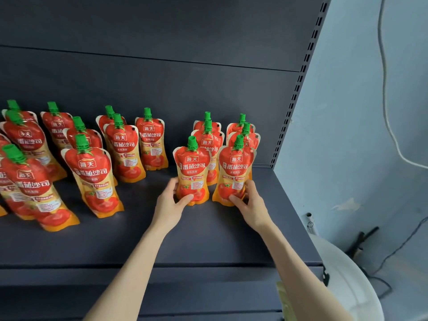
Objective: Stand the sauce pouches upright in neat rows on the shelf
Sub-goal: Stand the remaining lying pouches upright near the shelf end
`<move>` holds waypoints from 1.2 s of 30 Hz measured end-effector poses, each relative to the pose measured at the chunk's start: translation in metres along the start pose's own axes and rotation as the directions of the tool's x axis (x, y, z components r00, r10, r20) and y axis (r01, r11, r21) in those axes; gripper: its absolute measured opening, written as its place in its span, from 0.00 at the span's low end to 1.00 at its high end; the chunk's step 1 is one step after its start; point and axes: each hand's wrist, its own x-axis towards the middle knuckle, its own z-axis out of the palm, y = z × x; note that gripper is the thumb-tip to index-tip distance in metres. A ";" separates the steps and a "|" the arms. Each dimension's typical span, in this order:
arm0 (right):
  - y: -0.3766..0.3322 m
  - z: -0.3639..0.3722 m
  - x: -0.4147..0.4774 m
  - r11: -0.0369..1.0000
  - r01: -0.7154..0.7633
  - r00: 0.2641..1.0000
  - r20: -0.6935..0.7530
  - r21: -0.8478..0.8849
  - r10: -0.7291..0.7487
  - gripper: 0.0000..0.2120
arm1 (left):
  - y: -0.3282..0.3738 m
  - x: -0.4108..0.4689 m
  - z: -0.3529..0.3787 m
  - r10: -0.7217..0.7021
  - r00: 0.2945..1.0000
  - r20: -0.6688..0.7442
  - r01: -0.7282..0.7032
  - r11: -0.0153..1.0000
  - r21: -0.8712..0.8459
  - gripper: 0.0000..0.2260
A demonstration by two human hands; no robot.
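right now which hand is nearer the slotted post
Right. The right hand grips the rightmost front pouch, left of the slotted post; the left hand grips its neighbour further left.

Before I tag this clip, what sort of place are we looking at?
Likely a shop or mock-up: a metal display shelf with a slotted upright, stocked with rows of identical sauce pouches. The left hand grips the left front pouch, the right hand the right front pouch.
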 end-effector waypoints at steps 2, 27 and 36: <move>0.000 0.001 0.000 0.998 -0.008 1.000 -0.005 -0.057 0.007 0.22 | -0.002 0.001 0.000 -0.008 1.000 0.010 0.009 1.000 -0.010 0.21; -0.012 -0.001 -0.010 0.991 -0.070 0.997 -0.041 -0.112 0.066 0.23 | 0.001 -0.011 -0.001 -0.069 0.996 -0.062 0.078 0.985 0.156 0.24; -0.013 -0.009 -0.053 0.965 0.025 0.998 -0.052 -0.262 -0.040 0.16 | 0.017 -0.088 -0.029 0.117 0.991 -0.057 -0.074 0.866 0.495 0.14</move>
